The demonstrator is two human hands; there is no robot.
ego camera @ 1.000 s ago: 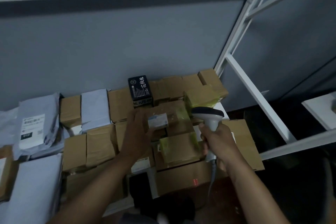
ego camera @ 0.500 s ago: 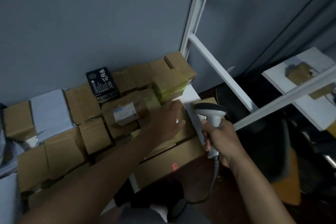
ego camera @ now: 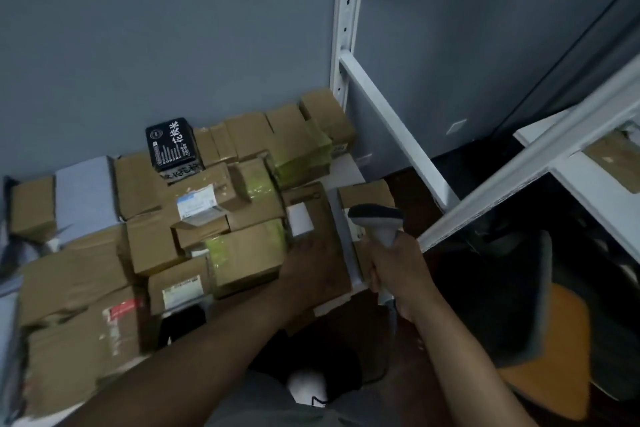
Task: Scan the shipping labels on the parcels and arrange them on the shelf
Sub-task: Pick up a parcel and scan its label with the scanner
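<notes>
Fingers of the right hand (ego camera: 398,270) are wrapped round the grip of a barcode scanner (ego camera: 377,222), held upright. Just beside it, the left hand (ego camera: 311,274) is laid on a flat brown parcel (ego camera: 318,215) at the shelf's (ego camera: 346,166) edge; whether its fingers curl cannot be told. Further back, cardboard boxes (ego camera: 152,246) are packed together, a black box (ego camera: 172,144) behind them.

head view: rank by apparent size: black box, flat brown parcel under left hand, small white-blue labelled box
1. flat brown parcel, partly hidden by the left hand
2. black box
3. small white-blue labelled box
The parcel lies nearer the camera, so true sizes are unsure.
</notes>
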